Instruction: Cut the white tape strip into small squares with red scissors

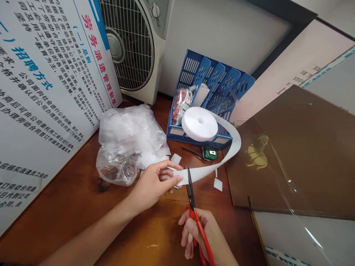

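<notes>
Between the thumb and fingers of my left hand (155, 184) is the free end of a white tape strip (203, 173). The strip curves up on the right to a white roll (199, 123), which rests against the front of a blue file holder. My right hand (201, 231) grips red-handled scissors (200, 229), their dark blades pointing up and set across the strip just right of my left fingertips. A clear plastic bag (130, 140) of white pieces lies beside my left hand. Cut white pieces lie nearby, one (217, 184) to the right of the scissors.
Behind the roll stands the blue file holder (191, 70) with packets in it. A green tape measure (210, 153) lies before it. A box fan (133, 48) stands at the back, a printed board (55, 92) at left, and a brown panel (299, 155) at right.
</notes>
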Tool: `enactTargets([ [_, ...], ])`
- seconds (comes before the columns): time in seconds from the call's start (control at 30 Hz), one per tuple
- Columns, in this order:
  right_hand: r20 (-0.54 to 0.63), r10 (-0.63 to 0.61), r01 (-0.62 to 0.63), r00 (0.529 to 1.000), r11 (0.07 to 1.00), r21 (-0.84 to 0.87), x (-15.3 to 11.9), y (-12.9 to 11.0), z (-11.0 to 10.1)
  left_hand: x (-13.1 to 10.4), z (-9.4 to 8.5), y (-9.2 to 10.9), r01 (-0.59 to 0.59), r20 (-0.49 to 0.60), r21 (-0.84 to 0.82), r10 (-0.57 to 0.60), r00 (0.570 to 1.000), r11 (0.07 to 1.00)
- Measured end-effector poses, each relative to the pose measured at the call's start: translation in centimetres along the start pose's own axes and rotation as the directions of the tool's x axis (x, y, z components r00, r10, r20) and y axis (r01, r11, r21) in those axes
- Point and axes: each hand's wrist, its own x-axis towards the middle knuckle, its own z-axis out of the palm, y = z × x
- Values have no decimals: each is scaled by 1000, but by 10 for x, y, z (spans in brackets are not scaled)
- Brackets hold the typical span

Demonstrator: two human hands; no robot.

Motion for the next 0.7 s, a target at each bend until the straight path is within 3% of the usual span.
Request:
enactTargets([
  [0.4, -58, 114, -117, 992, 992, -53, 4, 0, 6, 1, -2, -1, 1, 0, -35, -1, 1000, 999],
  [0.7, -67, 88, -96, 994, 988, -119, 11, 11, 0, 1, -4, -4, -8, 8, -34, 9, 1000, 999],
])
